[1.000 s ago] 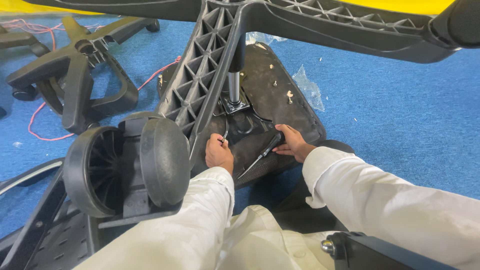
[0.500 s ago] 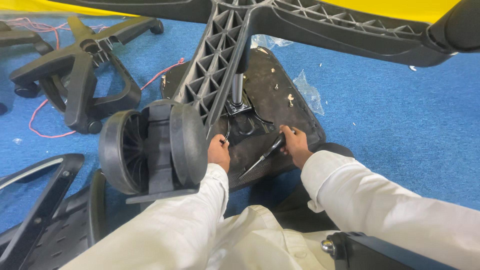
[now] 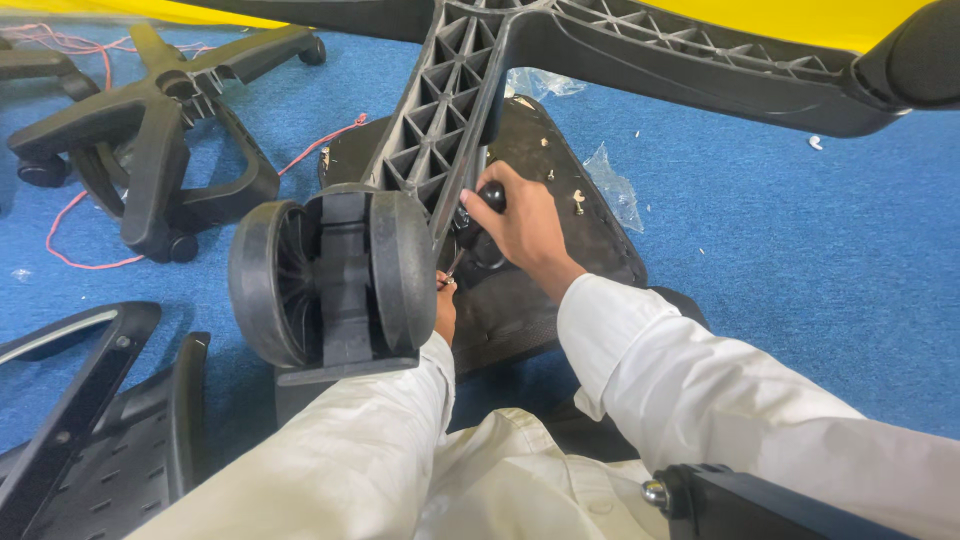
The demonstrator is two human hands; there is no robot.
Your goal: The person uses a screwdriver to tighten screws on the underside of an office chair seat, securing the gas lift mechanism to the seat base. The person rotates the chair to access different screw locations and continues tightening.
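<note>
My right hand (image 3: 525,228) grips the black handle of a screwdriver (image 3: 488,197), held upright with its shaft slanting down and left. The tip meets a small metal piece pinched in my left hand (image 3: 443,308), which is mostly hidden behind a large black caster wheel (image 3: 340,280). Both hands work over the mechanism on the dark underside of an upturned chair seat (image 3: 565,225). The ribbed black star base (image 3: 430,130) of that chair rises over the hands, and the caster sits at the end of its near leg.
A second black star base (image 3: 150,140) lies on the blue carpet (image 3: 800,230) at the left with a red cord (image 3: 320,145) trailing past it. Clear plastic wrap (image 3: 612,182) lies right of the seat. Black chair parts (image 3: 90,420) are at the lower left, another (image 3: 740,500) at the lower right.
My right hand lifted the screwdriver off the seat, swung it upright and moved up and left toward the mechanism. The caster and base leg shifted right in view. My left hand stayed put.
</note>
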